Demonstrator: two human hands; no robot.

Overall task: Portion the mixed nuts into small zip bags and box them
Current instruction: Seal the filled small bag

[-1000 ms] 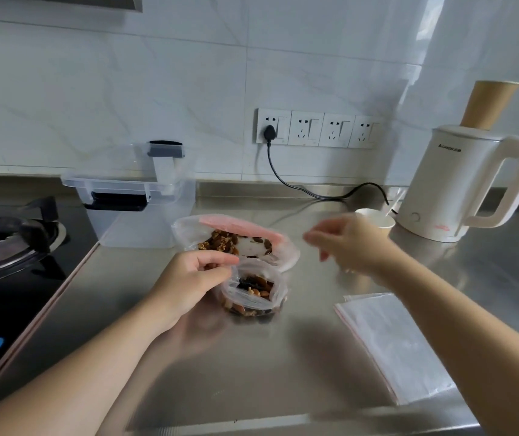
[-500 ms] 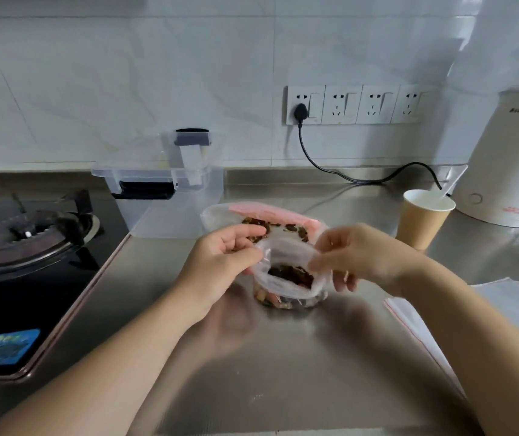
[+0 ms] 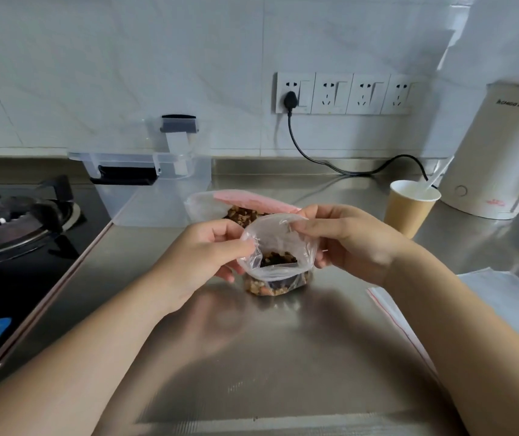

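Now your small zip bag (image 3: 278, 262) stands mid-desk (image 3: 283, 357), limp, bottom-heavy with nuts; left hand (image 3: 201, 256) and right hand (image 3: 346, 243) pinch its rim at nine and three. Probably slippery film: grip near the zip.

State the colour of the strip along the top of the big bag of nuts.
Pink, on the big bag behind the hands; the head view shows it.

Clear small bag (image 3: 278, 247); pink-topped big bag (image 3: 245, 199); tan cup (image 3: 406, 212).
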